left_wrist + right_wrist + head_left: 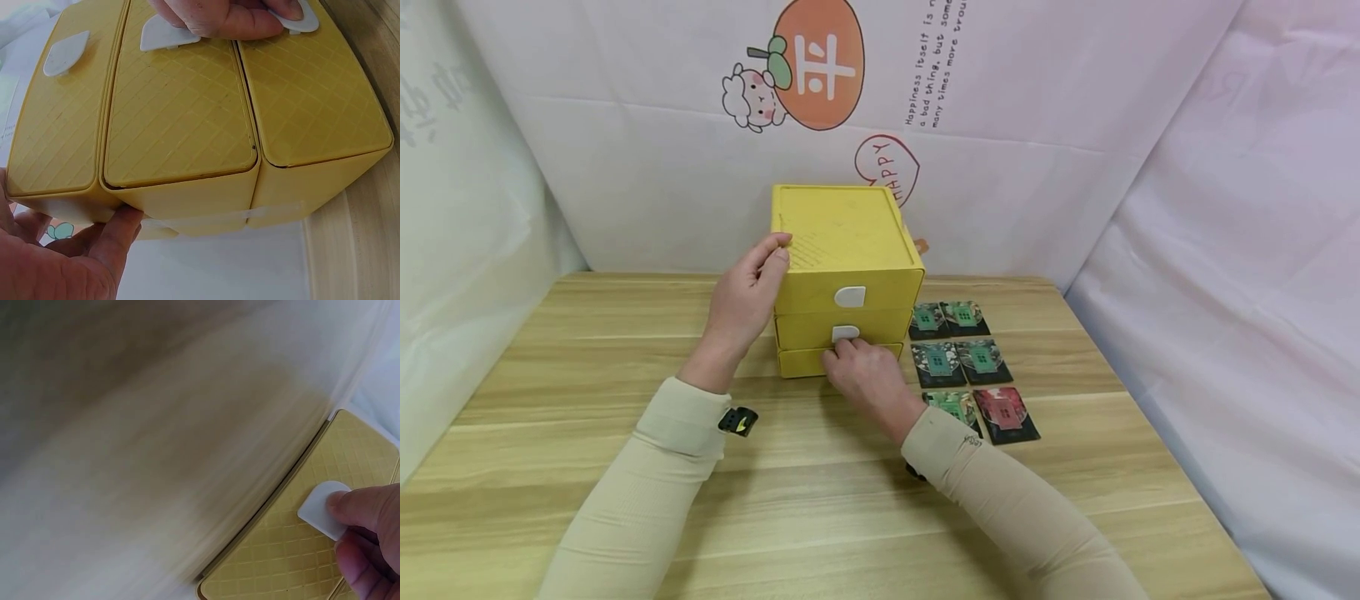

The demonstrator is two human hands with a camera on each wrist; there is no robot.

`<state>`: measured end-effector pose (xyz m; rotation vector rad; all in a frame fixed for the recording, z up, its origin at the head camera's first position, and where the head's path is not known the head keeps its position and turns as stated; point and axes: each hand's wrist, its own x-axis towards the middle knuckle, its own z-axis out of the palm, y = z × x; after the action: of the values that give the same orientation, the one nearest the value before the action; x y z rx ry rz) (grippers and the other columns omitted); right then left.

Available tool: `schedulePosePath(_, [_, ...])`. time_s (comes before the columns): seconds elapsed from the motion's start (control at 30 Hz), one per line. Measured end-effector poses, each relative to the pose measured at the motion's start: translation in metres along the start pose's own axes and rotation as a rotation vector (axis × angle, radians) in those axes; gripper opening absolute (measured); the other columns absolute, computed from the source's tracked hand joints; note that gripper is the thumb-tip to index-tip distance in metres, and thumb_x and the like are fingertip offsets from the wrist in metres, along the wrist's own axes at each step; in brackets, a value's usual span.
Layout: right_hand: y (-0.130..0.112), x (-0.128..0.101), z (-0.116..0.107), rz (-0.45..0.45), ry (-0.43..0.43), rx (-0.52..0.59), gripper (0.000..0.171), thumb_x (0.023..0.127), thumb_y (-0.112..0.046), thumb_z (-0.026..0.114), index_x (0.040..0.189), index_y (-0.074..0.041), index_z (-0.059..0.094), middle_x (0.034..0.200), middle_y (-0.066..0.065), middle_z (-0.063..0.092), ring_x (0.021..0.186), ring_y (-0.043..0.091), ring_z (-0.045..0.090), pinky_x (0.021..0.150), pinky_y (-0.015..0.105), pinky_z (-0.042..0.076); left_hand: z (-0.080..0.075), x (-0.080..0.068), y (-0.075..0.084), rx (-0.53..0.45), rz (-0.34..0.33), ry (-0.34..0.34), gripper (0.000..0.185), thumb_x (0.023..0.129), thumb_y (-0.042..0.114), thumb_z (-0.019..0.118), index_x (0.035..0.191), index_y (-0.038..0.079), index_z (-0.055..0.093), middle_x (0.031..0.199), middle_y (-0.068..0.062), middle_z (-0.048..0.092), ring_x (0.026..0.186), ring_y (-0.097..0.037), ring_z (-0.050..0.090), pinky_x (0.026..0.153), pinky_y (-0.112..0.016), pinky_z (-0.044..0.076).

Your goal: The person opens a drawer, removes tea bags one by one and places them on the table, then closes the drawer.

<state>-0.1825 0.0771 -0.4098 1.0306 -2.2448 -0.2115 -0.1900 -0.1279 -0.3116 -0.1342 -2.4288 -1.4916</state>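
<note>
A yellow three-drawer storage box [847, 225] stands on the table, each drawer front bearing a white tab handle. My left hand [748, 292] rests at its upper left edge, fingertips touching the top and the side. In the left wrist view, the fingers of this left hand [69, 256] lie against the side wall. My right hand [871, 379] is at the lowest drawer front and pinches its white drawer handle [322, 509] between thumb and fingers. All three drawers look pushed in.
Several dark cards with green designs [938, 362] lie in rows right of the box, along with a red card [1004, 414]. The wooden table [790, 517] runs back to a printed white cloth [1015, 150]. Cloth also hangs at both sides.
</note>
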Motion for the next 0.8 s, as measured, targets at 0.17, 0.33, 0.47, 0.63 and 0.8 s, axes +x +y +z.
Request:
schedulePosePath(0.17, [-0.0008,0.0007,-0.0012,-0.002,-0.009,0.001,0.019,0.092,0.004,0.065,0.083,-0.013,0.065,0.082,0.003,0.065,0.073,0.017,0.066,0.053,0.032,0.055,-0.0004,0.0004,0.0012,0.01,-0.003,0.002,0.053,0.108,0.055,0.036,0.151,0.031,0.056,0.15,0.001,0.059,0.084,-0.023,0.047,0.082,-0.038,0.04])
schedulePosePath(0.33, [-0.0014,0.001,0.0001,-0.004,0.013,0.001,0.019,0.09,0.003,0.065,0.081,-0.013,0.064,0.081,0.003,0.066,0.073,0.017,0.066,0.052,0.032,0.055,-0.0004,0.0019,0.0001,0.014,-0.004,0.009,0.052,0.108,0.053,0.036,0.15,0.03,0.057,0.123,-0.005,0.068,0.075,-0.022,0.043,0.077,-0.037,0.039])
schedulePosePath(0.47, [-0.0019,0.0016,0.0012,-0.003,0.028,-0.005,0.019,0.09,0.002,0.065,0.08,-0.013,0.064,0.081,0.003,0.066,0.072,0.017,0.066,0.05,0.032,0.055,-0.001,0.0031,0.0001,0.021,-0.009,0.014,0.051,0.108,0.052,0.036,0.15,0.031,0.058,0.085,-0.007,0.053,0.063,-0.019,0.035,0.067,-0.036,0.037])
schedulePosePath(0.63, [-0.0023,0.0016,0.0019,-0.002,0.032,0.004,0.021,0.09,0.004,0.065,0.079,-0.014,0.063,0.08,0.003,0.065,0.072,0.018,0.066,0.051,0.032,0.055,-0.0009,0.0031,0.0009,0.022,-0.015,0.014,0.051,0.109,0.052,0.036,0.15,0.032,0.057,0.078,-0.004,0.045,0.058,-0.016,0.032,0.061,-0.037,0.035])
schedulePosePath(0.8, [-0.002,0.001,0.0024,0.006,0.045,0.019,0.021,0.089,0.005,0.065,0.078,-0.013,0.063,0.079,0.004,0.065,0.072,0.019,0.067,0.05,0.033,0.055,-0.0006,0.0026,0.0002,0.01,-0.006,0.0,0.053,0.109,0.053,0.035,0.153,0.031,0.055,0.089,-0.008,0.055,0.061,-0.018,0.033,0.066,-0.037,0.037])
